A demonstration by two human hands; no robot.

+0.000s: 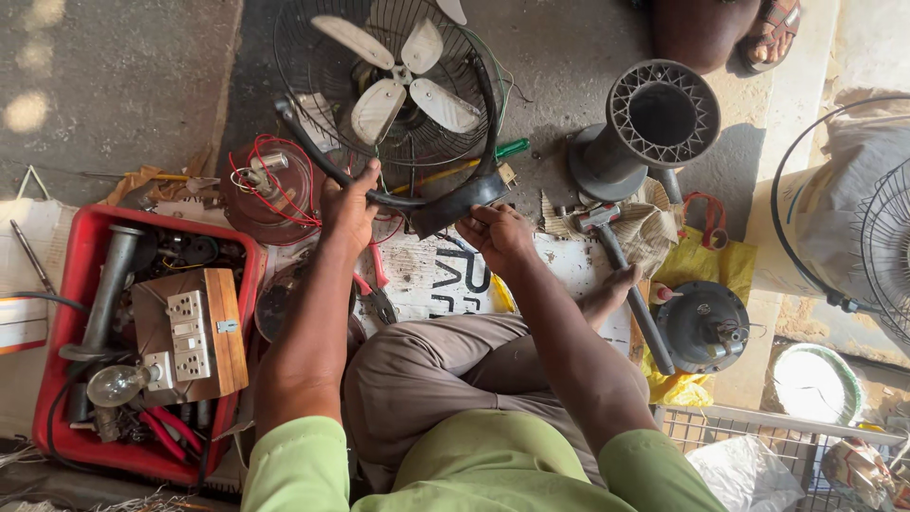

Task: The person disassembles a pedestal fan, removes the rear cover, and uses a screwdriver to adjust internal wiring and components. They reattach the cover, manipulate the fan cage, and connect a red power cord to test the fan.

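Note:
I sit on the ground with a table fan (393, 81) lying in front of me: white blades inside a black wire guard with a black rim. My left hand (349, 204) grips the rim at its near left side. My right hand (495, 232) is closed around the rim's near right part, next to a dark wedge-shaped piece (455, 204). A green-handled screwdriver (502, 152) lies just beyond my right hand. Red-handled pliers (377, 284) lie under my left wrist.
A red crate (71, 284) at left holds a socket board, a bulb, a pipe and tools. A grey fan stand base (645, 123), a hammer (621, 270) and a motor housing (706, 327) lie at right. Another fan guard (867, 228) stands far right. Another person's sandalled foot (773, 33) shows above.

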